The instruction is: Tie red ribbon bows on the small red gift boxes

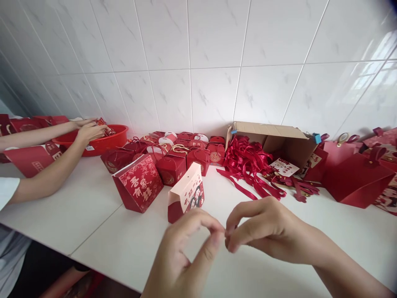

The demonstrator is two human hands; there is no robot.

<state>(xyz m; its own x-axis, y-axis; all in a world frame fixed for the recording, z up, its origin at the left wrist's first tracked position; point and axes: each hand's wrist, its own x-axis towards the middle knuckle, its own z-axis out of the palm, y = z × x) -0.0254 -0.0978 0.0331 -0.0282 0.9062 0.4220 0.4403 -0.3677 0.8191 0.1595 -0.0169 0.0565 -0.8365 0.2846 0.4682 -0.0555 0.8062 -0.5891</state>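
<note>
White marbled wall tiles (pixel 214 37) back a white table (pixel 124 248). Left hand (pixel 189 252) and right hand (pixel 266 227), lower centre: fingertips pinched narrow, nearly meeting; whether anything is gripped cannot be told. Advisable: pinch lightly, wrists steady, clear of the couple-printed favour box (pixel 186 194) just beyond. Legible, left of centre: apparently 吾家有囍 on a red favour box (pixel 141 184).

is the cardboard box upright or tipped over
Tipped on its side: the cardboard box opens toward the front, and red ribbons trail from its mouth onto the white table.
</note>
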